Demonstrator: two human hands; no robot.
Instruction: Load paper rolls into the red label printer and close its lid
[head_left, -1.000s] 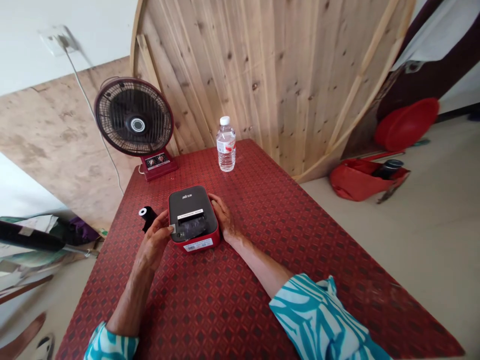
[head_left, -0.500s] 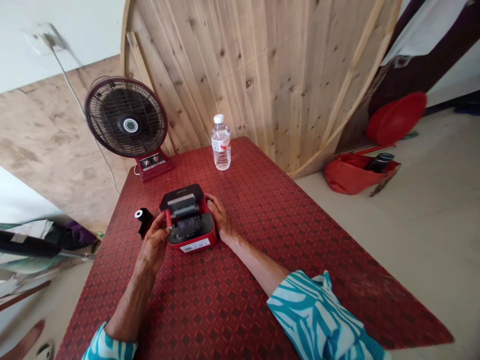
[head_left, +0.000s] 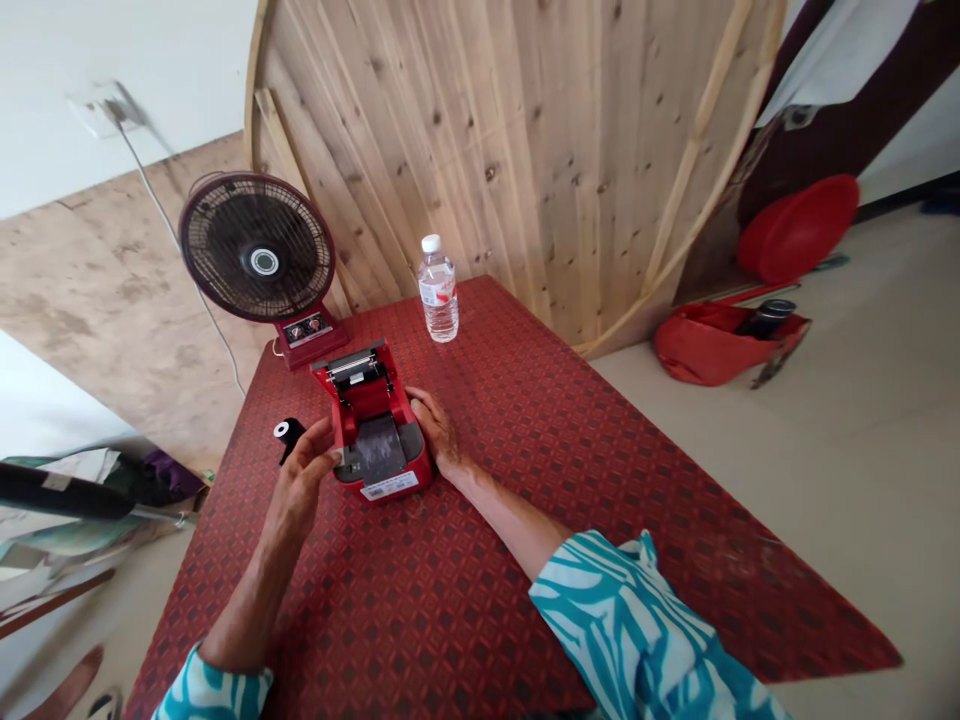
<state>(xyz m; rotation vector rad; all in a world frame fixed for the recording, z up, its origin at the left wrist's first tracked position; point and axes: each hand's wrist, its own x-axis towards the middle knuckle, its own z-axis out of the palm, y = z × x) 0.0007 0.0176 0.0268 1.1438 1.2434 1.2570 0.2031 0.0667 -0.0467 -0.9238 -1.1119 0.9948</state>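
Red label printer [head_left: 375,440] sits on the table [head_left: 540,430] with its lid tipped up, held between both hands. The fingers of the left hand [head_left: 300,480] grip its left edge; those of the right hand [head_left: 439,435] curl around its right side. A black roll [head_left: 287,437] stands just left of the left fingers. Beyond the fingers stand a fan [head_left: 257,262] and a water bottle [head_left: 438,290].

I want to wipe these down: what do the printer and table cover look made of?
Printer: likely moulded plastic, smooth red shell with slight sheen. Table cover: probably vinyl or cloth, matt, diamond-patterned; which, unclear.
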